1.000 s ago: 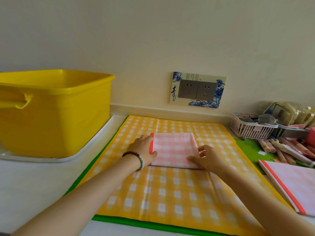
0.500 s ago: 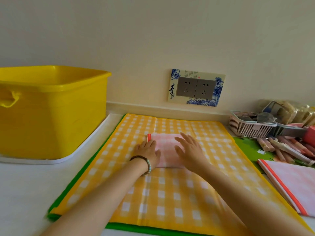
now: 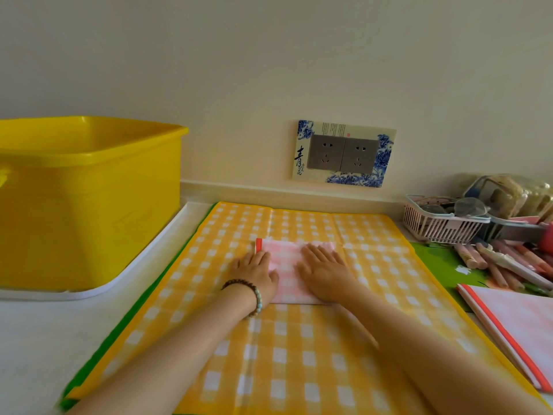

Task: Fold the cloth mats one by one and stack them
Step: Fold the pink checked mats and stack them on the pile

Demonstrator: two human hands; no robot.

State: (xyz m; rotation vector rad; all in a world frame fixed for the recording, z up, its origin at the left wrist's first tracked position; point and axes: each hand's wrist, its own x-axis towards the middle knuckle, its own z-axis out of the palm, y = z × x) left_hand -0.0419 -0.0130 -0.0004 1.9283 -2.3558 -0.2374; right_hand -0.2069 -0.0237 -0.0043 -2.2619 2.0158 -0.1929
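Both hands flat, left hand (image 3: 254,272), right hand (image 3: 324,272), forearms extended

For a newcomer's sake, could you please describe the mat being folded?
Find the yellow checked cloth below the wall socket. At its middle, a small folded pink mat lies under the left hand and right hand. The other pink mat, at the right edge, lies untouched.

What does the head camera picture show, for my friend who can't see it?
The left hand and right hand press flat on a small folded mat, pink, lying on a big yellow mat. A yellow tub stands to the left; a basket and a second pink mat are to the right.
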